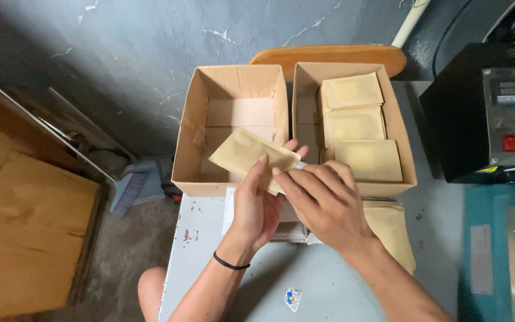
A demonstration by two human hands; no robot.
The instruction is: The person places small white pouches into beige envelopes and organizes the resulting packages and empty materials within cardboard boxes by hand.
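Observation:
My left hand holds a tan padded envelope by its lower edge, above the front wall of the left cardboard box. My right hand pinches the envelope's right end, where a thin white piece shows between the fingers. A black band circles my left wrist. The right cardboard box holds stacks of tan envelopes. More tan envelopes lie on the table under my right forearm.
A grey-blue table carries both boxes and a small sticker. A black machine with a red button stands at right, above a teal device. A dustpan brush and wooden board lie on the floor at left.

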